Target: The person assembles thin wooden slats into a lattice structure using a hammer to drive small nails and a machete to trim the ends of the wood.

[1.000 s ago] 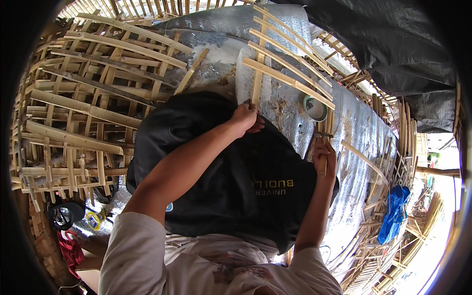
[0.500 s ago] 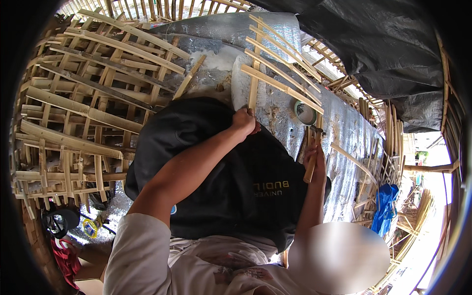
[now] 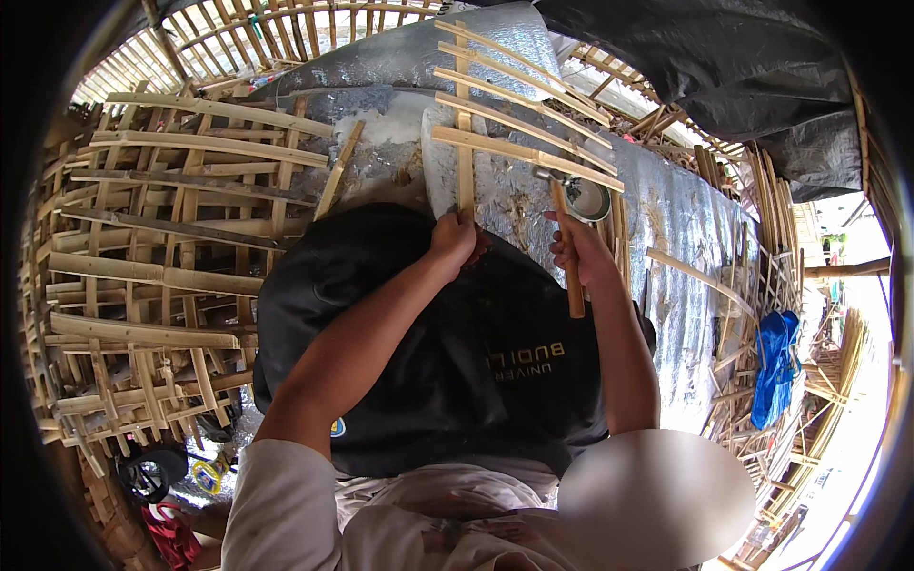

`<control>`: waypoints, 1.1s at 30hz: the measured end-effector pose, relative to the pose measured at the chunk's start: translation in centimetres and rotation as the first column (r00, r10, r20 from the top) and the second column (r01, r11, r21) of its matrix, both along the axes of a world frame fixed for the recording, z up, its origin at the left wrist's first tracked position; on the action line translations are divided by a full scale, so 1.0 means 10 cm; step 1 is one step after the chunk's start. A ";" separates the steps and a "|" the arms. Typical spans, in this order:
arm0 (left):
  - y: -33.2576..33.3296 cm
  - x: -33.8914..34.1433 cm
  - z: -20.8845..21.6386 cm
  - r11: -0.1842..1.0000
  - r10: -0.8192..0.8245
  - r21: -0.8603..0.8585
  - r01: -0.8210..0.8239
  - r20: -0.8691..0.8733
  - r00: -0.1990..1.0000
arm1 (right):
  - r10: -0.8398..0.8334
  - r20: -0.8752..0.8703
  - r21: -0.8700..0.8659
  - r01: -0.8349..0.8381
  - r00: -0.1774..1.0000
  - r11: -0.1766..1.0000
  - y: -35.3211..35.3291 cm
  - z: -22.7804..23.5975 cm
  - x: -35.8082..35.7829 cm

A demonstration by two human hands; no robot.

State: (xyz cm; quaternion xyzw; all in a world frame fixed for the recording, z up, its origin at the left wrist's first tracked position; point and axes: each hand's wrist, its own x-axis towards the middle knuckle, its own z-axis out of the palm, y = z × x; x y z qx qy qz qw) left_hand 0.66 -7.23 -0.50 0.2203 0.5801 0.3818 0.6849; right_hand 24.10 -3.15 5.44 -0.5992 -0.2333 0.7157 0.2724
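My left hand (image 3: 454, 243) grips the near end of an upright bamboo strip (image 3: 465, 171). Several thinner bamboo slats (image 3: 533, 152) lie across that strip and fan out to the right. In my right hand (image 3: 583, 249) is a hammer (image 3: 568, 228), its wooden handle slanting down toward me. The hammer's small metal head is up by the right part of the nearest slat. A round bowl (image 3: 588, 200) with small things in it sits just behind the hammer. A black cloth (image 3: 428, 381) with printed lettering covers my lap beneath both arms.
Lattice panels of woven bamboo (image 3: 171, 276) are stacked at the left. Silvery foil sheeting (image 3: 681, 314) lies under the work. A loose bamboo strip (image 3: 700, 276) rests at the right, near a blue plastic bag (image 3: 776, 366). Black tarpaulin (image 3: 724, 76) hangs at the upper right.
My right hand has lifted the hammer up and to the left, nearer the slats. My left hand keeps its hold on the strip. The whole view has shifted somewhat.
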 end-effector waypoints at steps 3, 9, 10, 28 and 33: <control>0.00 -0.02 0.00 0.999 -0.010 0.047 0.013 -0.050 0.999 | 0.111 0.191 0.046 -0.122 0.975 0.991 0.02 -0.08 -0.26; -0.05 0.07 0.05 0.999 -0.009 0.031 0.012 -0.107 0.994 | 0.154 0.098 0.019 -0.156 0.983 0.988 0.08 -0.64 -0.10; -0.04 0.05 0.07 0.999 0.012 0.035 -0.008 -0.117 0.993 | 0.125 0.037 0.004 -0.125 0.992 0.992 0.11 -0.61 -0.18; -0.06 0.03 0.10 0.998 -0.050 0.012 0.054 -0.188 0.981 | 0.032 -0.213 0.028 -0.027 0.976 0.999 0.22 -0.66 -0.30; -0.06 0.01 0.09 0.998 -0.055 0.013 0.059 -0.188 0.981 | 0.031 -0.187 0.099 -0.012 0.982 0.995 0.18 -0.59 -0.35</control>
